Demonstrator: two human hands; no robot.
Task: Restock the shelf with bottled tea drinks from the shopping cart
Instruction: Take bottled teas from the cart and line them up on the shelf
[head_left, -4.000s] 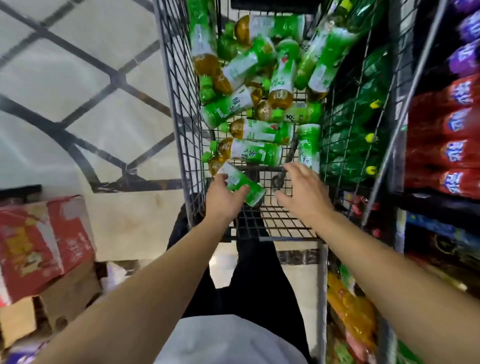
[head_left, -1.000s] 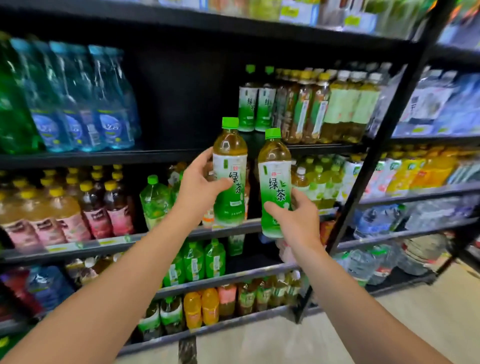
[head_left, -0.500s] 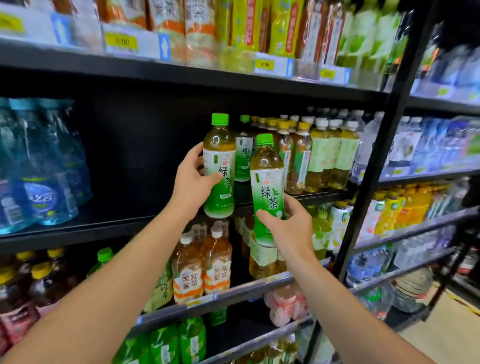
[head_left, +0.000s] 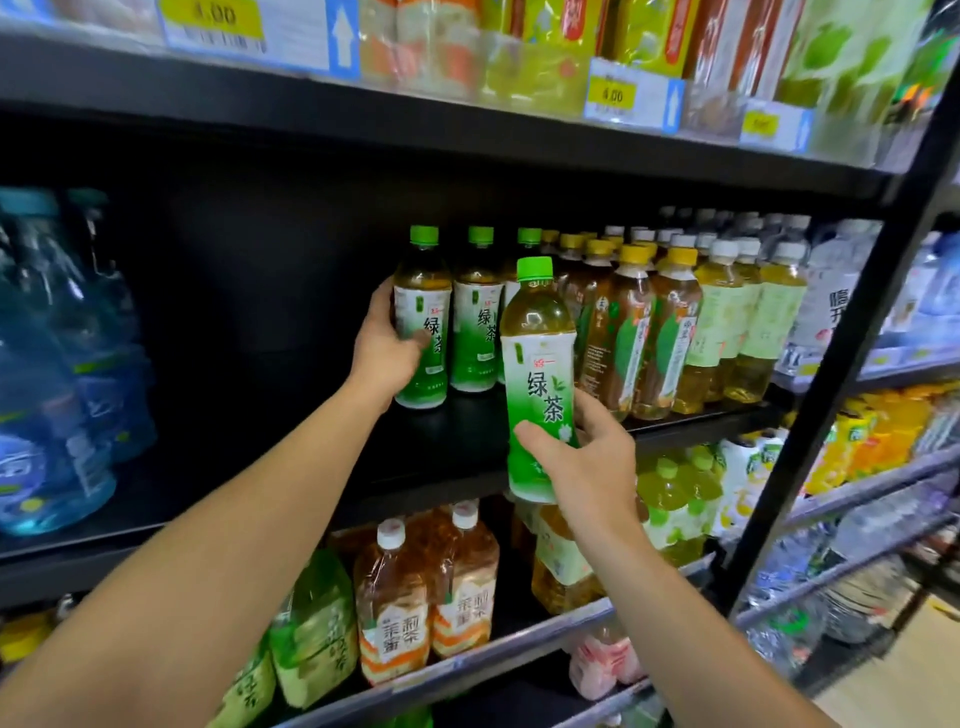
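The left hand (head_left: 387, 349) grips a green-capped tea bottle (head_left: 422, 317) around its label, fingers and thumb curled round the body. This bottle stands upright on the black shelf (head_left: 457, 441), touching or just beside a second bottle of the same tea (head_left: 477, 317) already in place; a third green cap (head_left: 529, 236) shows behind.

The right hand (head_left: 587, 462) holds another tea bottle (head_left: 540, 374) by its lower half, thumb across the front of the label and fingers wrapped behind. This bottle is upright, held in the air in front of the shelf edge (clear of the shelf surface), near the standing row.

To the right on the same shelf stand yellow-capped tea bottles (head_left: 639, 332) and white-capped pale bottles (head_left: 727, 322). Large blue water bottles (head_left: 57, 364) occupy the far left. Orange-labelled bottles (head_left: 395, 603) sit on the shelf below. Price tags (head_left: 613, 96) line the shelf above.
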